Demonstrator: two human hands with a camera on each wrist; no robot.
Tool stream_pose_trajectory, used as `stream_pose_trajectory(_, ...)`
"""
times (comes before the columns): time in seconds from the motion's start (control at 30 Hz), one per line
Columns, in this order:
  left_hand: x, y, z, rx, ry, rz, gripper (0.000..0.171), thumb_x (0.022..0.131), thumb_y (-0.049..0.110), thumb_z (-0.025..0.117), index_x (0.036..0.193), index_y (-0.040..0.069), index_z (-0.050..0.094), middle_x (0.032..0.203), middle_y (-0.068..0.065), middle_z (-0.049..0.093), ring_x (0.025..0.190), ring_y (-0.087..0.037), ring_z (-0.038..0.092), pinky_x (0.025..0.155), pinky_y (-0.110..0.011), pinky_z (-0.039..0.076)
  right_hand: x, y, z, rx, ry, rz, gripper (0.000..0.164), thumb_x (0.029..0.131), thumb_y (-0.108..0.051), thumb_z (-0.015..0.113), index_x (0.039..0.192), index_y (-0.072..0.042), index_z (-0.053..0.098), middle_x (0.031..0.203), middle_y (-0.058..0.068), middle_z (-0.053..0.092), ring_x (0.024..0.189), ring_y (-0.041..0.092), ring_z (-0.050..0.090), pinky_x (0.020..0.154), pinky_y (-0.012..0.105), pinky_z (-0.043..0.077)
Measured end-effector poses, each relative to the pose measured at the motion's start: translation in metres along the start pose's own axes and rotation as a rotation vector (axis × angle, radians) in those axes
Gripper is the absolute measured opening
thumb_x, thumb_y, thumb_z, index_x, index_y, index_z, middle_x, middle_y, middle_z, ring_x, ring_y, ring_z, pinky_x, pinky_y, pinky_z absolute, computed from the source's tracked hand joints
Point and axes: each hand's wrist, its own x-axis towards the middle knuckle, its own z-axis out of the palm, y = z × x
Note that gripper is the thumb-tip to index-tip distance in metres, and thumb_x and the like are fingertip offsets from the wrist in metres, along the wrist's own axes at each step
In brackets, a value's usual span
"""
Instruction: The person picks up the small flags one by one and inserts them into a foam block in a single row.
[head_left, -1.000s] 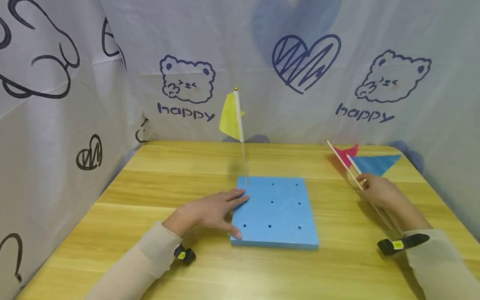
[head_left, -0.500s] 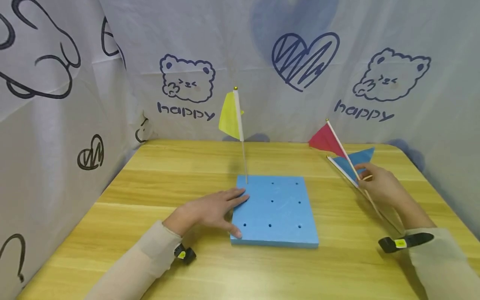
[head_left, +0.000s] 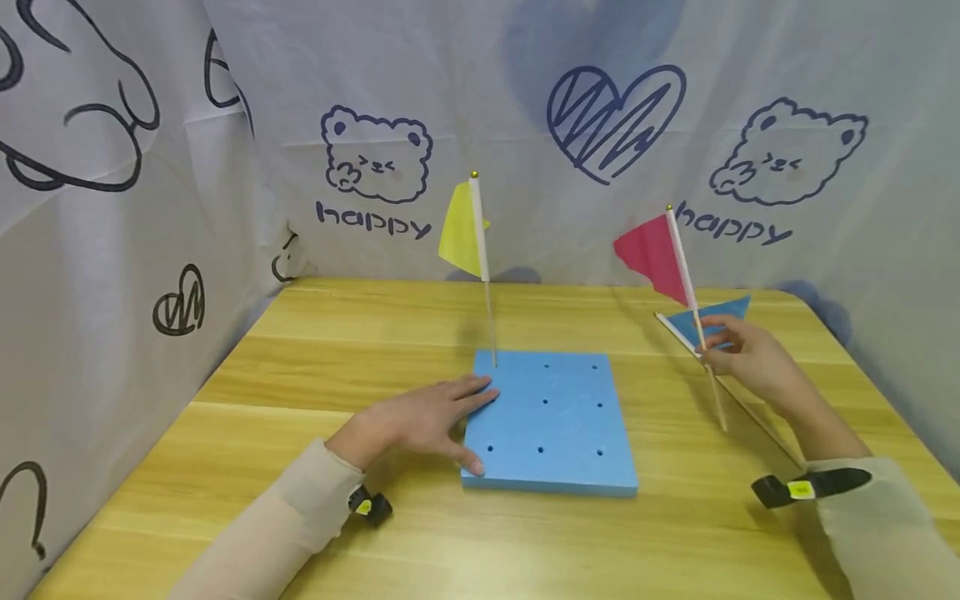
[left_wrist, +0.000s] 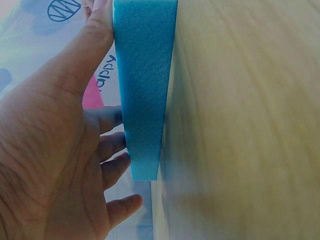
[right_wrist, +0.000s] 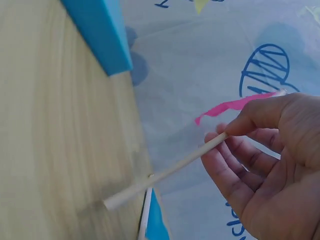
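My right hand pinches the stick of a red flag between thumb and fingers. That flag stands nearly upright, its lower end just above or at the table. Behind and below it, a blue flag lies on the wood. My left hand rests with spread fingers on the left edge of a light blue foam board with rows of small holes. A yellow flag stands in the board's far left corner. In the right wrist view, the bare end of the wooden stick points away from the fingertips.
The wooden table extends to both sides of the board. A white curtain with bear and heart drawings hangs behind and at the left. Each wrist carries a small black camera on a strap.
The red flag has been raised off the table beside the blue flag and turned upright in my right hand. The blue flag has shifted left and now lies apart. My left hand stays put.
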Motion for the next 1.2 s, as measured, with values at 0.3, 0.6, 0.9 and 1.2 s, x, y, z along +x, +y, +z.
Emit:
stream_pose_trajectory(0.3, 0.000, -0.001, -0.003, 0.006, -0.002, -0.006, 0.114, 0.072, 0.089, 0.045, 0.159, 0.026, 0.005, 0.164, 0.002, -0.001, 0.149, -0.022, 0.006, 0.118, -0.046, 0.019, 0.006, -0.022, 0.003, 0.065, 0.010, -0.002, 0.043, 0.101, -0.018, 0.056, 0.136, 0.004, 0.043, 0.114, 0.028, 0.057, 0.086, 0.008, 0.064, 0.073, 0.024, 0.057)
stream_pose_trajectory(0.6, 0.001, -0.001, -0.004, 0.000, -0.007, -0.006, 0.114, 0.072, 0.088, 0.045, 0.159, 0.027, 0.005, 0.164, 0.003, -0.001, 0.149, -0.022, 0.006, 0.117, -0.046, 0.020, 0.020, -0.045, 0.012, 0.064, 0.024, -0.051, 0.051, 0.098, -0.023, 0.062, 0.140, 0.000, 0.043, 0.114, 0.026, 0.061, 0.088, 0.010, 0.067, 0.077, 0.030, 0.058)
stream_pose_trajectory(0.9, -0.001, 0.000, -0.001, -0.016, -0.011, -0.003, 0.113, 0.072, 0.088, 0.047, 0.159, 0.027, 0.006, 0.164, 0.002, -0.001, 0.149, -0.022, 0.006, 0.117, -0.047, 0.021, 0.033, -0.060, 0.030, 0.094, 0.025, -0.101, 0.044, 0.098, -0.019, 0.063, 0.136, -0.003, 0.047, 0.113, 0.022, 0.066, 0.093, 0.013, 0.066, 0.079, 0.030, 0.058)
stream_pose_trajectory(1.2, -0.002, 0.000, -0.001, -0.020, 0.000, 0.003, 0.113, 0.073, 0.087, 0.048, 0.159, 0.026, 0.007, 0.164, 0.002, 0.001, 0.149, -0.022, 0.006, 0.117, -0.047, 0.021, 0.046, -0.081, 0.050, 0.147, 0.026, -0.138, 0.045, 0.097, -0.017, 0.064, 0.137, -0.005, 0.046, 0.111, 0.020, 0.065, 0.098, 0.032, 0.065, 0.078, 0.029, 0.058)
